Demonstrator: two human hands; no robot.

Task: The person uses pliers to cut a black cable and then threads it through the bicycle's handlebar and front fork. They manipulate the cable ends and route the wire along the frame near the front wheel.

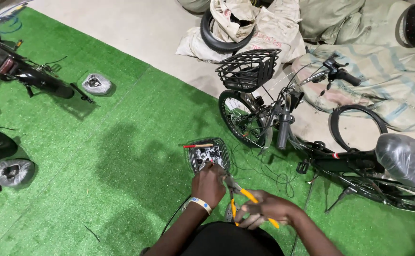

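Observation:
My left hand (209,184), with a pale wristband, reaches into a small black wire tray (208,154) of metal parts on the green turf; whether its fingers hold a part I cannot tell. A red-handled tool (198,146) lies across the tray's top edge. My right hand (265,209) grips yellow-handled pliers (239,194), whose jaws point toward the tray. Right of the tray stands a black bicycle (283,128) with a front wire basket (248,68) and a plastic-wrapped saddle (405,159).
Green turf (98,166) covers the floor, with bare concrete (136,28) beyond. Another bicycle frame (22,68) lies at the upper left, with wrapped saddles (96,84) nearby. Sacks (273,28), loose tyres (217,40) and a striped cloth (387,80) pile up at the back right. Cables trail by the bicycle.

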